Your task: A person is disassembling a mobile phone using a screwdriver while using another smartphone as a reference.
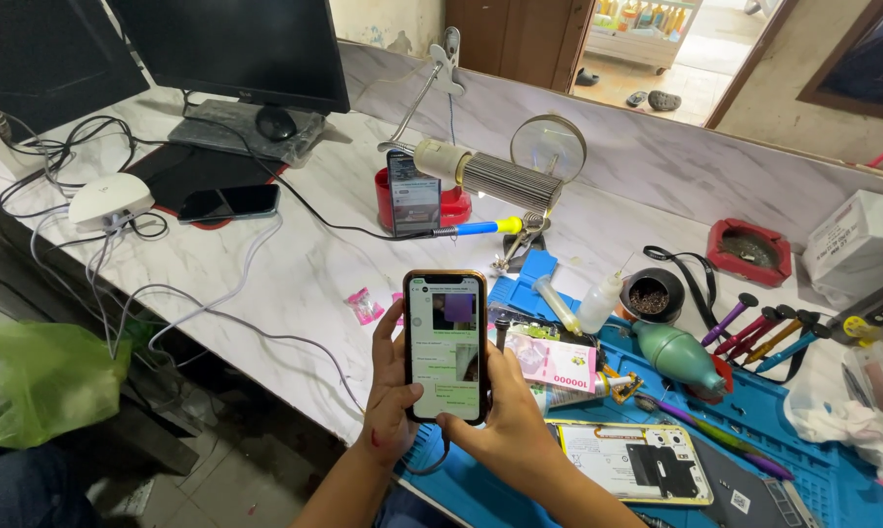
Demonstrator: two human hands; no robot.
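Here | glossy slab phone [445, 346] | left hand [391, 391], right hand [505, 416] grip clasping its edges | above blue rubber mat [813, 440]

Phone [445, 344]: lower back hidden by left hand [391, 403] and right hand [505, 420], screen text too small to tell | monitors [236, 44]: tops cut off by upper edge | opened device [629, 462]: partly cut off at bottom edge | green bag [41, 381]: cut off at left edge | white box [862, 244]: cut off at right edge
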